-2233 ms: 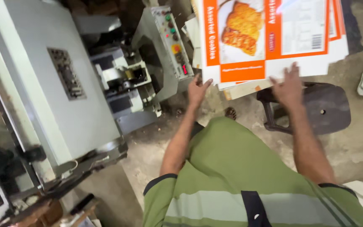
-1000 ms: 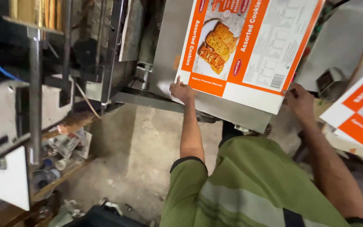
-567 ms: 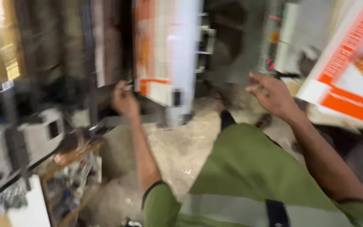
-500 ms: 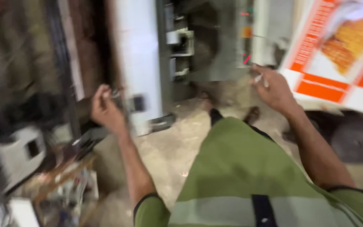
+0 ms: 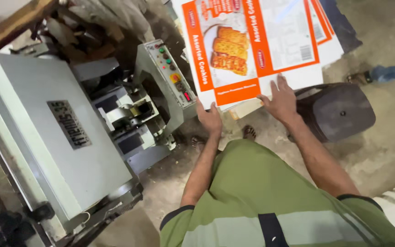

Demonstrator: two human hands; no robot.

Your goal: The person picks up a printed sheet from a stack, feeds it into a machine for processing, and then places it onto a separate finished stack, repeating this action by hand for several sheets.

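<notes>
Both hands grip the near edge of a stack of flat orange-and-white printed cardboard sheets [image 5: 252, 45]: left hand [image 5: 210, 120] at its near-left corner, right hand [image 5: 280, 98] spread flat on top, beside a grey metal machine [image 5: 56, 137].

carton sheets [image 5: 257, 45]: white with orange bands, golden-brown biscuit picture
machine [image 5: 56, 137]: pale grey-green
control panel [image 5: 172, 73]: green, red, yellow buttons
stool [image 5: 339, 110]: dark brown
shirt [image 5: 261, 196]: olive green, paler stripe
</notes>
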